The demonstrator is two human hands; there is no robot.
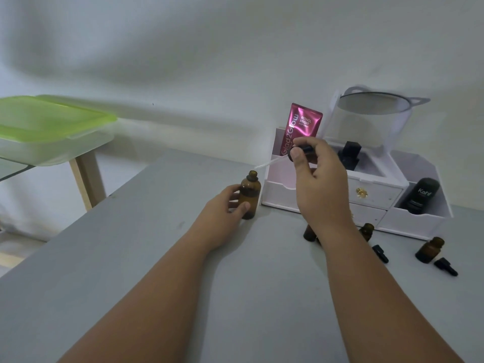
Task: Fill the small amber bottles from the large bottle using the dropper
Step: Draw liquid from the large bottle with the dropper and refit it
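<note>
Currently your large amber bottle (250,195) stands uncapped on the grey table (157,244), just beside the white organiser (327,189). Your left hand (225,203) grips its body; your right hand (319,184) pinches the dropper (275,162), tilted, tip near the bottle's mouth.

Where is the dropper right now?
In the head view, right of centre: the right hand pinches the dropper by its black bulb, glass tip slanting down toward the open mouth of the large amber bottle held by the left hand.
</note>
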